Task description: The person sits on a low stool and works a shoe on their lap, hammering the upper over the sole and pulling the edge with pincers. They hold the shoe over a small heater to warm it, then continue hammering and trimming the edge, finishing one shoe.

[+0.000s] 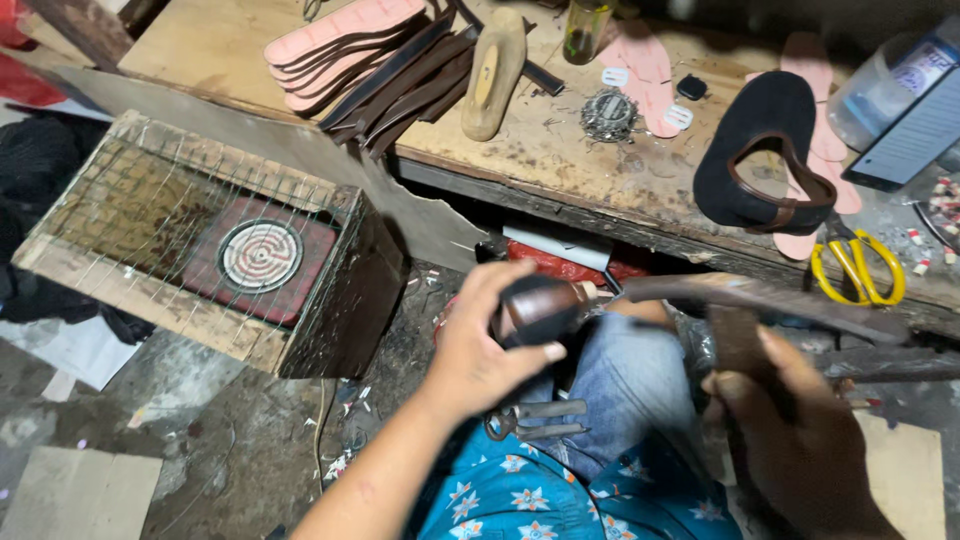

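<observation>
Right hand [800,440] grips our hammer handle [740,345], left hand [490,345] clasps brown shoe [540,305] over lap; scuffed wooden worktop [560,150] holds soles, yellow scissors [858,268]; gritty floor [230,450].

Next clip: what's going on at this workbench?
A seated person holds a brown shoe on the lap with the left hand, and the right hand grips a hammer blurred above it. Pliers lie on the jeans. On the wooden bench sit pink insoles, dark strips, a wooden shoe last, a black shoe upper and yellow scissors. A wire-topped wooden box holds a coil heater.
</observation>
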